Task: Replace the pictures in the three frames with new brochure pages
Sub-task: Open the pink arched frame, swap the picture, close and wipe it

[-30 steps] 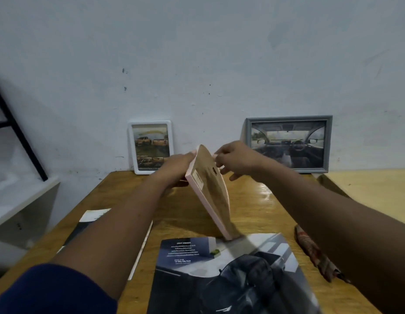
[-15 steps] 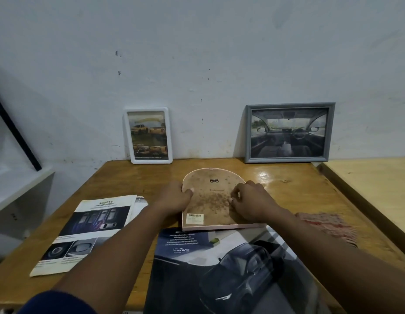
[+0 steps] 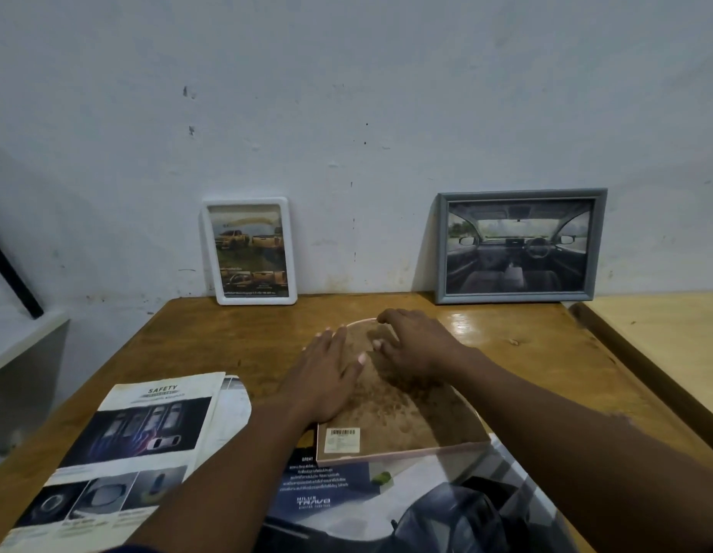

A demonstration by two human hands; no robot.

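Note:
An arch-topped pink frame (image 3: 402,417) lies face down on the wooden table (image 3: 243,333), its brown backing board with a barcode label facing up. My left hand (image 3: 327,373) rests flat on the board's left part, fingers spread. My right hand (image 3: 414,345) is curled over the board's upper right, fingertips pressing near the arched top. A white frame (image 3: 251,251) with a pickup-truck picture and a grey frame (image 3: 520,246) with a car-interior picture lean on the wall. A dark car brochure (image 3: 347,484) lies under the pink frame's near edge.
A "SAFETY" brochure page (image 3: 127,445) lies at the front left of the table. A second, lighter table (image 3: 666,337) adjoins on the right. A white shelf (image 3: 15,341) and a black bar stand at the left.
The pink frame, held upright on edge a second ago, has been laid flat, back side up. Both hands have since slid up the backing board toward its arched top.

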